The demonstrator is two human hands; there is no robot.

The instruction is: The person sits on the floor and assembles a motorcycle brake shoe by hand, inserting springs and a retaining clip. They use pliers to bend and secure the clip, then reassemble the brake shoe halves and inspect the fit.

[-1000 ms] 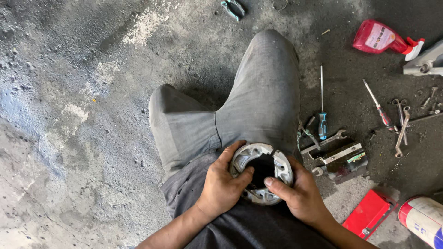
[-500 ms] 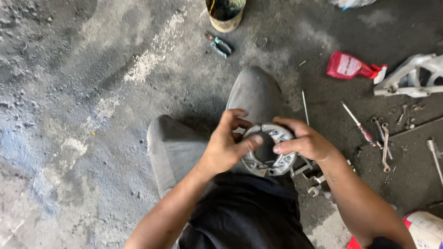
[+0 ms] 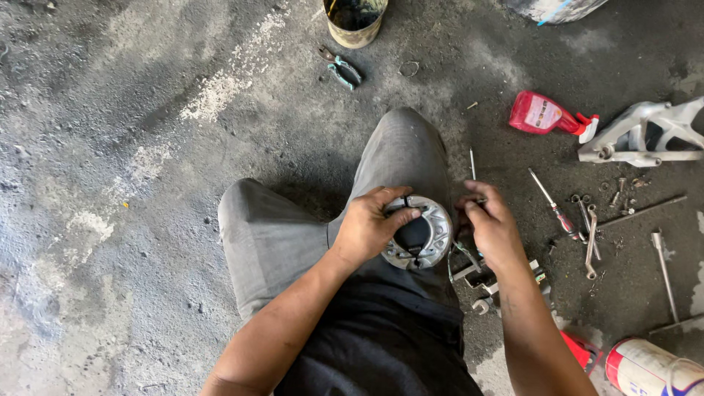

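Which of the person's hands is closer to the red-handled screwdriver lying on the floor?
The right hand. It sits just to the left of the red-handled screwdriver, with a strip of floor between them. The left hand is farther away, gripping the round metal part over the lap.

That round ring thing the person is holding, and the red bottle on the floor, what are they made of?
The round ring in the left hand looks like cast metal: dull silver-grey, scuffed, with a dark middle. The right hand is just beside it. The red bottle looks like plastic: bright, smooth, slightly shiny, with a white spray nozzle. Both are guesses from looks.
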